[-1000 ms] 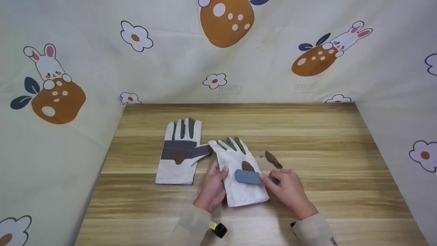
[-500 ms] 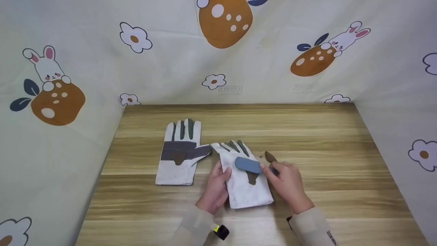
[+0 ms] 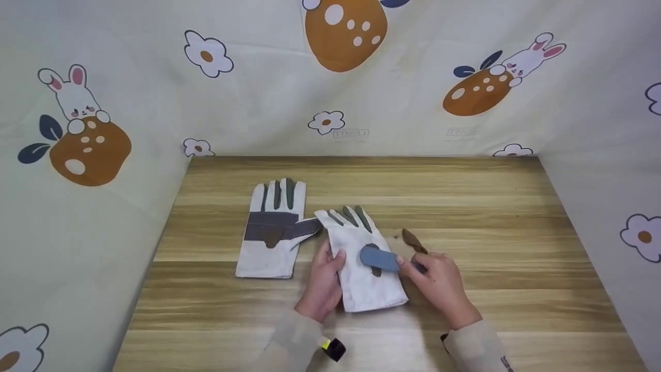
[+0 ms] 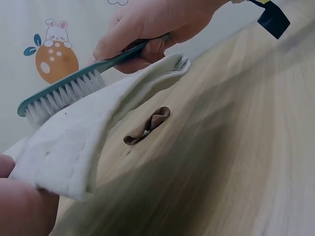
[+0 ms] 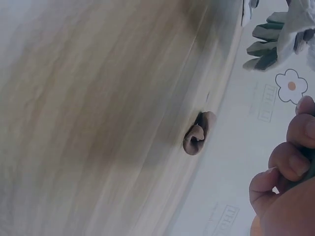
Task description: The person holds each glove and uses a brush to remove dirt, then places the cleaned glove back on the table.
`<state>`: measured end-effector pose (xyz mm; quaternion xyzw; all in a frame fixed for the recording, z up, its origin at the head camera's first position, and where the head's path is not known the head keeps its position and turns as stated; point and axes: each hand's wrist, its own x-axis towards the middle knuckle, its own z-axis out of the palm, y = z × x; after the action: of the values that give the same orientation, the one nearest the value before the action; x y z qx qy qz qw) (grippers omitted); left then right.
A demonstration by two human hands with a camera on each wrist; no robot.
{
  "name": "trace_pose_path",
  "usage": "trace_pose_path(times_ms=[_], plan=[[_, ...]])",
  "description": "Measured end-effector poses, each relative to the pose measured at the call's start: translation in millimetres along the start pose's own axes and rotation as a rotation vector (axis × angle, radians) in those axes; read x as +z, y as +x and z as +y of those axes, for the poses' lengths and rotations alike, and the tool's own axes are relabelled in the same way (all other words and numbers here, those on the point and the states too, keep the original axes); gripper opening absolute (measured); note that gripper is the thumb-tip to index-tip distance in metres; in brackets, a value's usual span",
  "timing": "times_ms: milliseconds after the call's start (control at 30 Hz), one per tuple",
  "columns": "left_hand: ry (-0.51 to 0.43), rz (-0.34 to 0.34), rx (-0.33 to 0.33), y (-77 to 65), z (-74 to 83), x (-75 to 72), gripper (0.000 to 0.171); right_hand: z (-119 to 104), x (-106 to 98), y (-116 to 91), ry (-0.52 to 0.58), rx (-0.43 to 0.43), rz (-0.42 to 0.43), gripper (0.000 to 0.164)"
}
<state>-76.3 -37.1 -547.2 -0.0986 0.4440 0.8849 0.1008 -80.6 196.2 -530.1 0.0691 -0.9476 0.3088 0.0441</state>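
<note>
Spare glove point(image 3: 272, 231) lies flat at counter point(image 3: 465, 196) left-centre, palm patch up. Just beside it, L hand point(image 3: 324, 276) pins the second glove point(image 3: 361, 268) by its left edge, grip clenched on the fabric w/ thumb on top. Brush point(image 3: 379, 258) sits bristles-down on that glove's palm; R hand point(image 3: 439, 281) has grip wrapped round the handle. Brown scrap point(image 3: 413, 241) lies on counter just beyond R hand, apart from glove.

White gloves point(image 3: 361, 268) with grey patches, a blue-backed brush point(image 3: 379, 258), a brown scrap point(image 3: 413, 240), light woodgrain table point(image 3: 465, 196).
</note>
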Motion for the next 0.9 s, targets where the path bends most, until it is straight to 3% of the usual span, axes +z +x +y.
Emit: trace_pose_path(times_ms=[133,367,600,900], plan=[[-0.014,-0.006,0.039,-0.4,-1.1,-0.2,0.05,3.2,-0.7,-0.9,0.021,-0.009,-0.022,0.04],[-0.002,-0.024,0.012,-1.2,-1.4,-0.4,0.056,6.2,-4.8,-1.7,0.075,0.026,-0.035,0.035],[0.029,-0.039,-0.028,-2.1,-3.9,4.9,0.057,-4.2,-6.7,2.2,0.145,0.121,0.068,0.039],[0.011,0.007,-0.024,-1.6,-3.2,7.6,0.058,-8.8,3.0,0.8,0.034,0.043,0.067,0.033]])
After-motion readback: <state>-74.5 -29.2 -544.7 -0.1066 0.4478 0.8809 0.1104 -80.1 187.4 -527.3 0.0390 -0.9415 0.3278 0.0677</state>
